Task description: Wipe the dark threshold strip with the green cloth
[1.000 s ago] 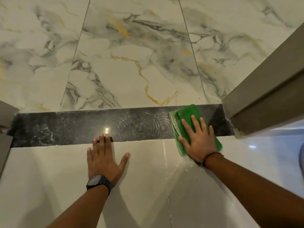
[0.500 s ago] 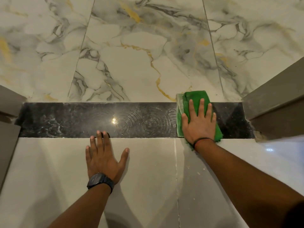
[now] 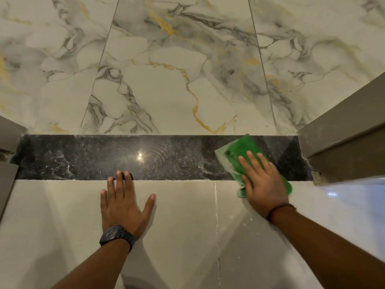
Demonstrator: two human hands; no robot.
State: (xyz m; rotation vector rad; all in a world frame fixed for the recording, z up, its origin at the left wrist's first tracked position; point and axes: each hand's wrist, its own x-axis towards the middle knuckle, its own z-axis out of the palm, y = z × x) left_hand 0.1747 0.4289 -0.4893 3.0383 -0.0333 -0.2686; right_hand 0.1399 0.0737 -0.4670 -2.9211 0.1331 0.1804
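Note:
The dark threshold strip (image 3: 87, 157) runs left to right across the floor between marbled tiles and plain beige tiles. It is glossy, with circular smear marks and a light reflection near its middle. A folded green cloth (image 3: 239, 149) lies on the strip's right part, its near edge hanging over onto the beige tile. My right hand (image 3: 263, 184) presses flat on the cloth, fingers spread and pointing away from me. My left hand (image 3: 123, 203) rests flat on the beige tile, fingertips just reaching the strip's near edge; it holds nothing.
A grey door frame (image 3: 343, 140) stands at the strip's right end, another grey jamb (image 3: 8, 142) at the left end. Marbled tiles (image 3: 166, 80) lie beyond the strip; beige tiles (image 3: 183, 226) with a grout line lie under my arms.
My right hand has drawn the cloth back toward me and tilted it, so its near edge now overhangs the beige tile. My left hand has stayed in place.

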